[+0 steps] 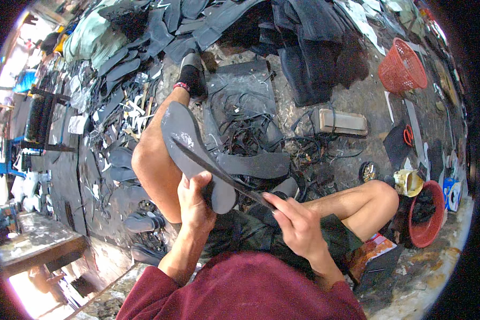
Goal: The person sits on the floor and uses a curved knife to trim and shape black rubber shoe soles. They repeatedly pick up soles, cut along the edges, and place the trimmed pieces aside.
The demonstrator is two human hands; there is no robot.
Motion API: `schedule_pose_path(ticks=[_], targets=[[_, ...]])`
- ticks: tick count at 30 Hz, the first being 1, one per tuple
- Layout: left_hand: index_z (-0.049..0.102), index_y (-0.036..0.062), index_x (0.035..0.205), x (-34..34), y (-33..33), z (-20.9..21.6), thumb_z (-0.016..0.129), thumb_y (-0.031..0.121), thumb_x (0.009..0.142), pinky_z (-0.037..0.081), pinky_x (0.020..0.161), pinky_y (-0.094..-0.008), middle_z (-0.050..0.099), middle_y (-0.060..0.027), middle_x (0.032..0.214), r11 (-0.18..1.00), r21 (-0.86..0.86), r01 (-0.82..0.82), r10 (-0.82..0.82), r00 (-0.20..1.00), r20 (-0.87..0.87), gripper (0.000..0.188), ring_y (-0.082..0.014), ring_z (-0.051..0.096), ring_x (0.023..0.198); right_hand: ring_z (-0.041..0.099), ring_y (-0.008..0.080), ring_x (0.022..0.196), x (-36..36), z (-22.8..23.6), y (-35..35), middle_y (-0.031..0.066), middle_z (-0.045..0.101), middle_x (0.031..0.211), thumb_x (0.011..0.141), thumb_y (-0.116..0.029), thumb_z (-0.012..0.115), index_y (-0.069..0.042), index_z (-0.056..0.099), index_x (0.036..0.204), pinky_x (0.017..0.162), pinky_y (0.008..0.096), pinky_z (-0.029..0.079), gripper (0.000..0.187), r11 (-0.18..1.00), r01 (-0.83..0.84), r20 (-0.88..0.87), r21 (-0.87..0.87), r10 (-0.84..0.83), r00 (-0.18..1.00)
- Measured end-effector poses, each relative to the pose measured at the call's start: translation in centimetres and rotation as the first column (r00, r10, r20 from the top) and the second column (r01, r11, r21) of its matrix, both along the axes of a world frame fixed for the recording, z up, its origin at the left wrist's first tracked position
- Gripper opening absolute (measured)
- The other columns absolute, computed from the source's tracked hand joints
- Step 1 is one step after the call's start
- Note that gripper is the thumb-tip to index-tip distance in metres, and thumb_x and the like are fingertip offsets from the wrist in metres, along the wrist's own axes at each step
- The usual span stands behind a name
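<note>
My left hand (pixel 196 205) grips a dark grey shoe sole (pixel 182 143) near its heel end, with the thumb on its flat face. White smudges mark the sole's middle. It is raised over my lap, its toe end pointing away from me. A thin dark strip (pixel 233 180) runs along the sole's right side down to my right hand (pixel 300 224). Thumb and fingers of that hand pinch the strip's near end. I cannot tell whether the strip is joined to the sole. Beyond them, a curved dark offcut (pixel 258 166) lies beside tangled black scraps (pixel 245 128).
Stacked black sheets (pixel 320 58) lie at the far side, with loose soles (pixel 122 72) to their left. On the right are a red basket (pixel 402 66), a pale box (pixel 340 122), red-handled scissors (pixel 408 135), a yellowish container (pixel 408 183) and a red bowl (pixel 436 226). A wooden bench (pixel 42 248) stands left.
</note>
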State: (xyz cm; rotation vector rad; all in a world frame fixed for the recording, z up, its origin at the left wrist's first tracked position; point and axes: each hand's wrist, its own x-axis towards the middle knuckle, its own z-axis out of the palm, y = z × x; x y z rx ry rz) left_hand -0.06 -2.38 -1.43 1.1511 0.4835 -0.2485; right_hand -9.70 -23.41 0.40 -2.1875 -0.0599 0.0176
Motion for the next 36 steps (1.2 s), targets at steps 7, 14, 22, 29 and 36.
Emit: schedule_pose_path(ticks=[7, 14, 22, 29, 36], targets=[[0.039, 0.0043, 0.145, -0.9, -1.2, 0.9, 0.063, 0.004, 0.087, 0.051, 0.097, -0.0463, 0.051, -0.0228, 0.138, 0.992, 0.122, 0.022, -0.048, 0.975, 0.218, 0.062, -0.0368, 0.061, 0.113, 0.058, 0.0088, 0.068, 6.0, -1.6, 1.6, 0.0085, 0.067, 0.1, 0.104, -0.027, 0.053, -0.003, 0.042, 0.149, 0.064, 0.0226, 0.049, 0.052, 0.51, 0.329, -0.168, 0.795, -0.337, 0.927], [0.027, 0.0054, 0.156, -2.0, -2.5, 0.7, 0.08, 0.019, 0.085, 0.047, 0.091, -0.0368, 0.064, -0.0157, 0.114, 0.844, 0.473, 0.251, -0.488, 0.725, 0.486, 0.09, -0.0228, 0.061, 0.1, 0.056, 0.0076, 0.052, 11.6, 0.6, 0.9, 0.0031, 0.066, 0.086, 0.082, -0.007, 0.081, -0.001, 0.065, 0.116, 0.048, 0.0222, 0.046, 0.038, 0.387, 0.512, -0.243, 0.767, -0.563, 0.79], [0.047, 0.0098, 0.147, -3.3, 0.5, -1.9, 0.07, 0.024, 0.093, 0.042, 0.109, -0.044, 0.034, -0.0328, 0.152, 0.32, 0.836, 0.446, -0.855, 0.517, 0.051, 0.06, -0.0456, 0.042, 0.138, 0.052, 0.0095, 0.049, 13.3, 3.2, -4.2, 0.0018, 0.065, 0.083, 0.082, -0.011, 0.081, -0.001, 0.065, 0.116, 0.044, 0.0239, 0.041, 0.039, 0.279, 0.584, -0.229, 0.762, -0.727, 0.647], [0.03, -0.0001, 0.154, -2.1, -2.3, 3.4, 0.089, 0.023, 0.071, 0.031, 0.117, -0.0427, 0.032, -0.0295, 0.156, 0.676, 0.736, -0.05, -0.575, 0.589, 0.568, 0.104, -0.0395, 0.033, 0.146, 0.051, 0.0084, 0.051, 13.8, 2.8, -1.5, 0.0002, 0.062, 0.082, 0.085, -0.011, 0.079, -0.004, 0.063, 0.123, 0.045, 0.023, 0.041, 0.042, 0.296, 0.571, -0.254, 0.766, -0.676, 0.692], [0.026, -0.0032, 0.154, -1.1, 4.6, 4.7, 0.079, 0.01, 0.074, 0.038, 0.11, -0.0409, 0.041, -0.0228, 0.149, 0.604, 0.63, -0.487, -0.204, 0.67, 0.714, 0.097, -0.0331, 0.048, 0.13, 0.052, 0.0065, 0.061, 13.7, 0.2, 0.0, 0.0146, 0.066, 0.125, 0.099, -0.027, 0.063, -0.008, 0.055, 0.134, 0.05, 0.0213, 0.041, 0.041, 0.396, 0.436, -0.221, 0.808, -0.483, 0.847]])
